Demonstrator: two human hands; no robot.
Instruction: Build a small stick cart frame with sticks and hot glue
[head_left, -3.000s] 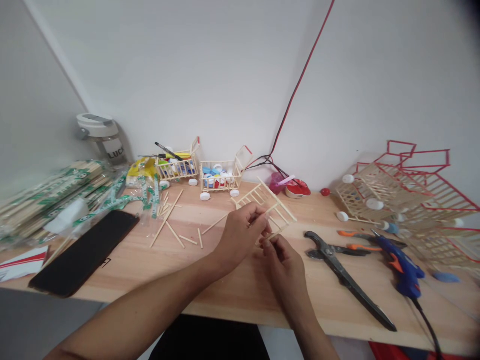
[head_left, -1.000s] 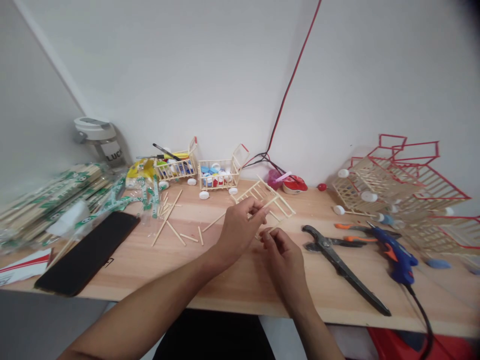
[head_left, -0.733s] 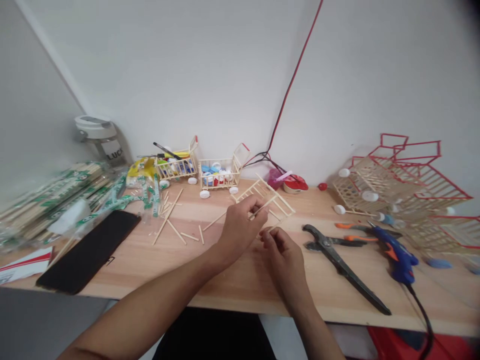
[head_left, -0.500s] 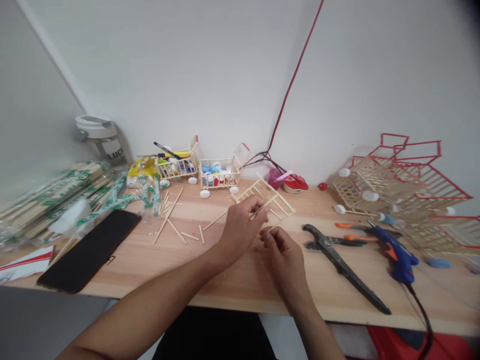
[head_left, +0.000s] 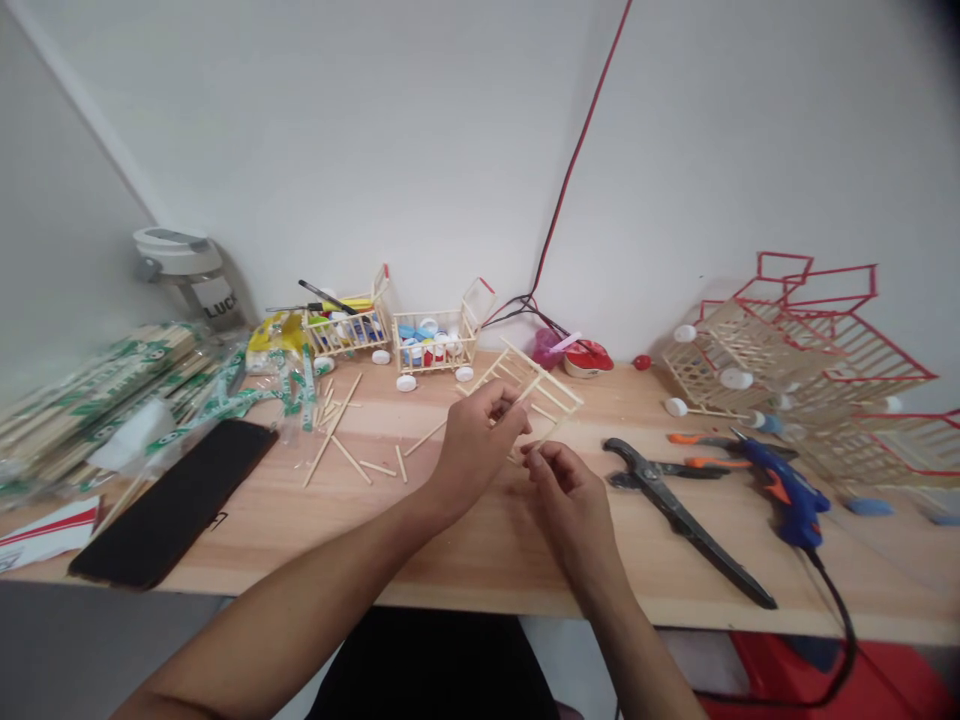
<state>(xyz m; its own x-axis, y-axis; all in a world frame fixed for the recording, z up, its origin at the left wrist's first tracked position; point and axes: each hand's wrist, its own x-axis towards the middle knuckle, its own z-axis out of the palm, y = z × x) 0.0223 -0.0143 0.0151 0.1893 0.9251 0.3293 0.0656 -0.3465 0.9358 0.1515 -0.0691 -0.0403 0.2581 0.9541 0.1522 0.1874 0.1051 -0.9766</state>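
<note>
My left hand (head_left: 480, 450) is shut on a thin wooden stick, its fingertips over the near side of a small ladder-like frame of wooden sticks (head_left: 541, 382) lying on the wooden bench top (head_left: 465, 560). My right hand (head_left: 570, 495) sits just beside it, fingertips pinched on what looks like a short stick. Loose sticks (head_left: 349, 460) lie to the left of my hands. Black pliers (head_left: 675, 512) lie to the right, and past them a blue hot glue gun (head_left: 787, 510).
Two small stick carts holding bottle caps (head_left: 439, 342) stand at the back by the wall. Stick-and-red-frame carts (head_left: 795, 375) are piled at the right. A black slab (head_left: 172, 500) and bagged sticks (head_left: 97, 400) lie at the left. A red-and-black cable (head_left: 577, 190) runs down the wall.
My hands have come slightly closer together and higher over the bench, near the stick frame. The whole view has shifted a little as my head moved.
</note>
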